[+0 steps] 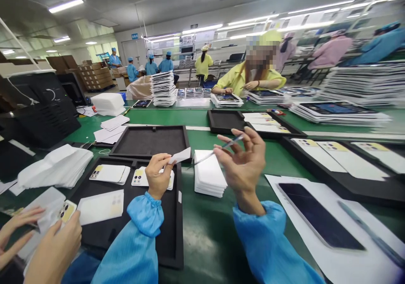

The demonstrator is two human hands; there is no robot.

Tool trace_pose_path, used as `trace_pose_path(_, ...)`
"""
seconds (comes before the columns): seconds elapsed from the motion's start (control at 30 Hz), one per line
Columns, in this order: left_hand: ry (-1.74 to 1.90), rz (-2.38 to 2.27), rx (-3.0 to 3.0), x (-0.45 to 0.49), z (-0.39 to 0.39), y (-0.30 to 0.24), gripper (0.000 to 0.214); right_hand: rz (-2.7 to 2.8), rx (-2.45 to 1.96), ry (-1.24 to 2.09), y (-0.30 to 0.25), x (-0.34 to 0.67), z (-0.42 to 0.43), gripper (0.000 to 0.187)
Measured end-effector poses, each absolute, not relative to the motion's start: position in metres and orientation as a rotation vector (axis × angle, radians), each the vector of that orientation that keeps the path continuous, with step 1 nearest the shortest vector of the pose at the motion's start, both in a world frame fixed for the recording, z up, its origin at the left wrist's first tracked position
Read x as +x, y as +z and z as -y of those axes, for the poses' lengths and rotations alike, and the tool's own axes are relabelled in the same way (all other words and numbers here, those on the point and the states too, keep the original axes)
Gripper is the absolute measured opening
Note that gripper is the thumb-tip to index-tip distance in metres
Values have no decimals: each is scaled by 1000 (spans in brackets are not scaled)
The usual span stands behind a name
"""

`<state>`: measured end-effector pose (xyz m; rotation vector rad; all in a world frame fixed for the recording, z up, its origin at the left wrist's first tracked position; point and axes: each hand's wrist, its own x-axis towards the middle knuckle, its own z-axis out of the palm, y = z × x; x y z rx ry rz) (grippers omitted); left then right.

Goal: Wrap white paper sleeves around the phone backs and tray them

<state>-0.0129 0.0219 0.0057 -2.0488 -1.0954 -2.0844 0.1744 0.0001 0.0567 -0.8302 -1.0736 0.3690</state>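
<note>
My left hand (159, 175) pinches a thin white flat piece (181, 155), seen nearly edge-on, above a black tray (164, 233). White phone back covers with camera rings (109, 173) lie in that tray, and a partly yellow white cover (103, 207) rests nearer its front. Raised to the right, my right hand (243, 166) holds a slim pointed tool (207, 157) between thumb and fingers. Its tip points left, over a stack of white sheets (209, 172); whether it has one or two prongs I cannot tell. Both my sleeves are blue.
At lower left, a co-worker's hands (58, 242) hold a white phone cover. A dark-screened phone (319, 214) and a pen (370, 229) lie on paper at right. Black trays (152, 142) stand farther back. Across the green table (202, 242), a person in yellow (234, 79) works beside stacks.
</note>
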Motion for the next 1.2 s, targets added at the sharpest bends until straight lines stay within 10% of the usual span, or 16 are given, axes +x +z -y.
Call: trace_pose_path(1.2,-1930,1017,-2345,-10,-17,6,12,1066,-788,492,43,140,-7,69)
